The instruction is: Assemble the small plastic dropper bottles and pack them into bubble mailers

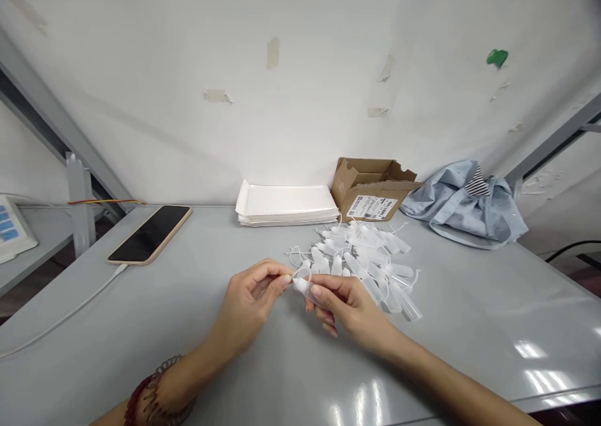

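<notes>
A small translucent plastic squeeze bottle [303, 285] with a white pointed tip and a thin curved white strap lies tilted in my right hand [345, 304]. Thumb and fingers of that hand are wrapped round its body, hiding the lower end. My left hand [256, 294] is at the tip, thumb and forefinger pinched together where the strap loops over; exactly what lies between them is partly hidden. Just beyond my hands spreads a loose pile of similar translucent bottles [370, 257], several with curly white straps sticking out.
Behind the pile stand a stack of white padded envelopes [288, 203] and an open cardboard box [370, 191] with a label. Crumpled light-blue cloth [469, 207] lies at right. A phone [150, 235] with a white charging cable [70, 316] rests on the grey table [188, 301] at left.
</notes>
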